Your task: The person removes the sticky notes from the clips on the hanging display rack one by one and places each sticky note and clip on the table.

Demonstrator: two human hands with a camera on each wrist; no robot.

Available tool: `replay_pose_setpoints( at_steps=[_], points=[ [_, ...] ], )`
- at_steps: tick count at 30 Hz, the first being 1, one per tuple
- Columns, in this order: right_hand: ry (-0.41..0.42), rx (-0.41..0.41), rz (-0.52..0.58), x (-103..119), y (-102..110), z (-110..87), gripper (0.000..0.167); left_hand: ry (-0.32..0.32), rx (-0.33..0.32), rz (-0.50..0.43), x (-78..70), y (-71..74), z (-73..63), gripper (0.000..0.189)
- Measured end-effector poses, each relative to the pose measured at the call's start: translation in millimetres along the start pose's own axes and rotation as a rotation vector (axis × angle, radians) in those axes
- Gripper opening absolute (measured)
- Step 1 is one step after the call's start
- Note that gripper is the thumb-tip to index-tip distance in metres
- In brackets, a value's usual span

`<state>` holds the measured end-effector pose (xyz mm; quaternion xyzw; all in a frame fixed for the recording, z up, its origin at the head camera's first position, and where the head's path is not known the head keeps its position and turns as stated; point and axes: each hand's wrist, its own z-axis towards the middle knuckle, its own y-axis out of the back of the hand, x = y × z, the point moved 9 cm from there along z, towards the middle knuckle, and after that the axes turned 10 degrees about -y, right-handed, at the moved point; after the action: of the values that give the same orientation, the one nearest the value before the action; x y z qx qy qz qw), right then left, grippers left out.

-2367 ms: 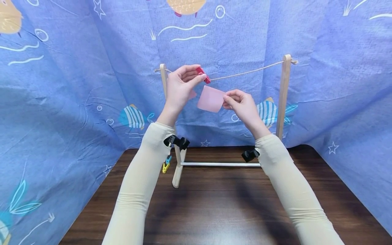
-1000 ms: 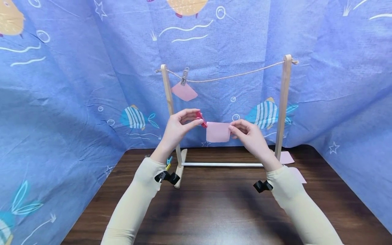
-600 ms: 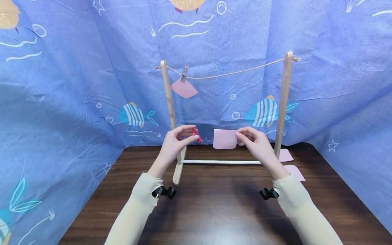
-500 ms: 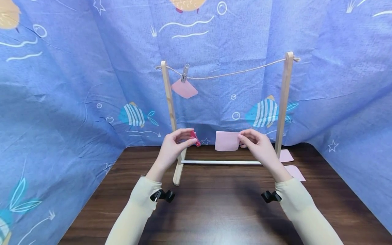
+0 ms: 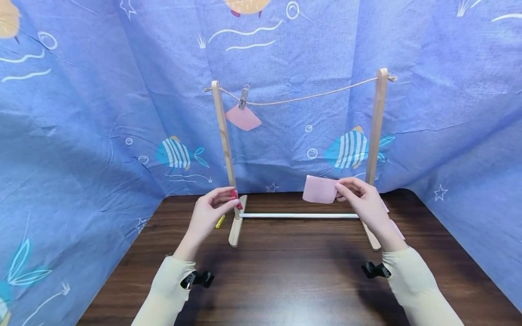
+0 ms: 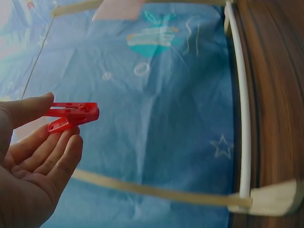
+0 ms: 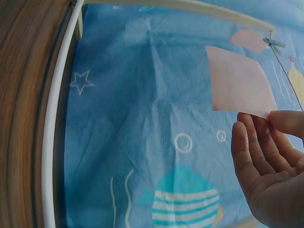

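Note:
My left hand (image 5: 208,216) pinches a red clothespin (image 6: 73,113) between thumb and fingers, in front of the left post's foot. With thumb and fingertips my right hand (image 5: 364,203) holds a pink paper square (image 5: 320,189) by its right edge; the paper hangs above the white bar. Hand and paper are apart from the string (image 5: 314,96). On the string near the left post, a grey clothespin (image 5: 243,98) holds another pink paper (image 5: 244,118). Both hands are below the string's level.
The wooden frame has a left post (image 5: 223,136), a right post (image 5: 376,131) and a white crossbar (image 5: 299,216). A yellow clothespin (image 5: 220,221) lies left of it on the dark table (image 5: 277,271). More pink paper (image 5: 397,230) lies partly hidden behind my right wrist.
Both hands came down from the string and moved apart, left hand to the left with the red clothespin, right hand to the right with the pink paper. The clipped paper stayed.

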<state>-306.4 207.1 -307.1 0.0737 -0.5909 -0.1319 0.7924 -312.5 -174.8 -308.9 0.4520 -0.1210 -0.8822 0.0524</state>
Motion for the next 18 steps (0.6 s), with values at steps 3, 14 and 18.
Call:
replay_pose_setpoints(
  at_steps=[3,14,18],
  points=[
    [-0.012,-0.019,-0.02,-5.0,8.8,-3.3,0.029,0.009,-0.025,0.066,6.3,14.1,-4.3,0.039],
    [-0.06,-0.069,-0.112,-33.6,36.5,-11.6,0.033,0.123,-0.04,0.436,34.8,52.4,-17.8,0.034],
    [-0.048,-0.072,-0.143,-39.7,42.2,-12.8,0.028,0.167,-0.009,0.536,47.4,56.7,-23.4,0.033]
  ],
)
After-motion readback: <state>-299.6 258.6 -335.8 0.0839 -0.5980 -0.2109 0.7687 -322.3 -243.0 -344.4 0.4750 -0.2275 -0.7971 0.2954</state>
